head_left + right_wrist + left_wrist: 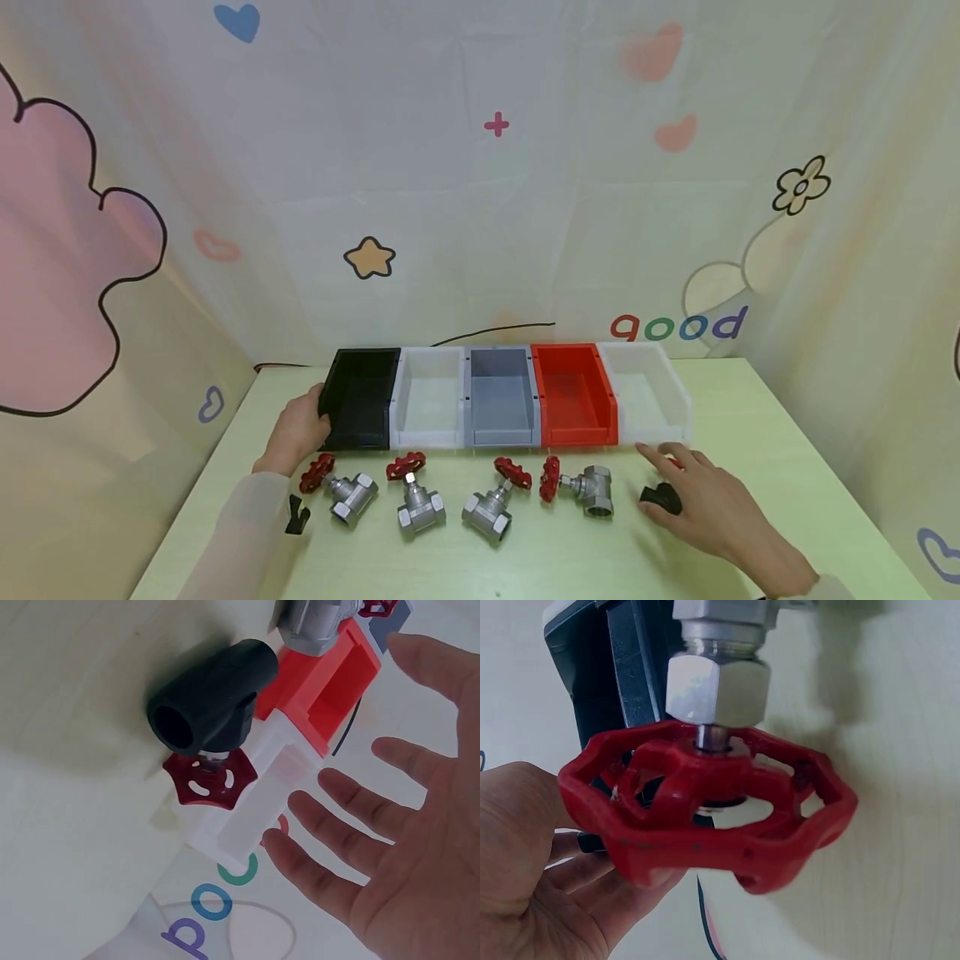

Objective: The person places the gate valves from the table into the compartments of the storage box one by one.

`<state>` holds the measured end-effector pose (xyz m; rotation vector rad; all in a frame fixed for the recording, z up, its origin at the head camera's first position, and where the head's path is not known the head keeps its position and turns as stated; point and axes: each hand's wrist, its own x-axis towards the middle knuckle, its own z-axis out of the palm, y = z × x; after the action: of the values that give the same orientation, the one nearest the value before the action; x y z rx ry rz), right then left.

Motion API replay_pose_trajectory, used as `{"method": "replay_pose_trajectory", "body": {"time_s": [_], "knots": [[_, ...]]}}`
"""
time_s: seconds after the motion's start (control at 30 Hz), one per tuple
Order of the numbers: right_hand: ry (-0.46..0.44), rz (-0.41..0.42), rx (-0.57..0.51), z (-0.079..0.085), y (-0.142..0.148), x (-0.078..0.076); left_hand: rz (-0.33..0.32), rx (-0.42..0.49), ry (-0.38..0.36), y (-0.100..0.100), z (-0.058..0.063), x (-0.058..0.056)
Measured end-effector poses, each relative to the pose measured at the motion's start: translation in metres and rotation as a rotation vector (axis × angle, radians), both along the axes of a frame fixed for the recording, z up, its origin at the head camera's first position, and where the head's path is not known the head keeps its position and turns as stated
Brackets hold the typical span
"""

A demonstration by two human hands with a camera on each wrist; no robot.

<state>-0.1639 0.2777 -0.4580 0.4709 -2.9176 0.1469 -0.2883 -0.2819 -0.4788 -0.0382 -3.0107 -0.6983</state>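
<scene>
My left hand grips the outer side of the black bin at the left end of the row. In the left wrist view, the red handwheel of a metal valve partly hides the fingers of that hand. My right hand is held above a black-bodied valve, near the front of the right-hand white bin. Its fingers are spread and hold nothing in the right wrist view, where the black valve with its red handwheel lies apart from them.
Between the end bins stand a white bin, a grey bin and a red bin. Several silver valves with red handwheels, among them one valve left of centre, lie before the row. A printed curtain hangs behind.
</scene>
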Motion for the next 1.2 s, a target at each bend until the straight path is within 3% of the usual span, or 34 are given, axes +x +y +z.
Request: {"method": "replay_pose_trajectory", "body": {"time_s": [0.3,0.6,0.93,1.2], "knots": [[-0.102,-0.047,-0.015,-0.009,0.006,0.004,0.002,0.000,0.004,0.000,0.001,0.001],[-0.275,-0.119,-0.006,-0.012,0.009,0.002,0.005,0.000,0.003,0.001,-0.001,0.001],[-0.215,-0.117,0.029,-0.018,0.012,0.002,0.013,0.000,0.013,0.001,-0.001,0.001],[-0.263,-0.135,-0.001,-0.024,0.014,-0.002,0.009,0.004,0.020,0.000,-0.002,0.000]]}}
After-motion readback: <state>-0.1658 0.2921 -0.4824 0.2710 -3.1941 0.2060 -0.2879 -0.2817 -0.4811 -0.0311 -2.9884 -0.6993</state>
